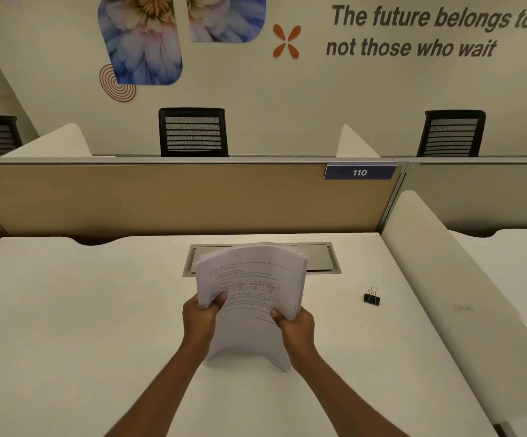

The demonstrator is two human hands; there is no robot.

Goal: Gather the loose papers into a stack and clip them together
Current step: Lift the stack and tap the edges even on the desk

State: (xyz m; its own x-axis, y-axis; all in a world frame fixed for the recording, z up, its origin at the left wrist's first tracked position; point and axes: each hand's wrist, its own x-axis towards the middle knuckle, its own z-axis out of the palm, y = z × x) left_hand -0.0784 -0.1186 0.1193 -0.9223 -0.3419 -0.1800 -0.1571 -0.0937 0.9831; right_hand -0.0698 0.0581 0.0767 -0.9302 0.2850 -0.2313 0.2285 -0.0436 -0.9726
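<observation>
A stack of white printed papers (251, 288) stands upright on its bottom edge on the white desk (82, 310), bowed slightly backward at the top. My left hand (200, 316) grips its left edge, thumb on the front sheet. My right hand (295, 329) grips its right edge the same way. A black binder clip (371, 297) with silver handles lies on the desk to the right of the papers, well apart from both hands.
A grey cable hatch (322, 260) is set into the desk behind the papers. A tan partition (161, 197) with a "110" label closes the back. A white side divider (463, 294) borders the desk's right. Black chairs stand beyond the partition.
</observation>
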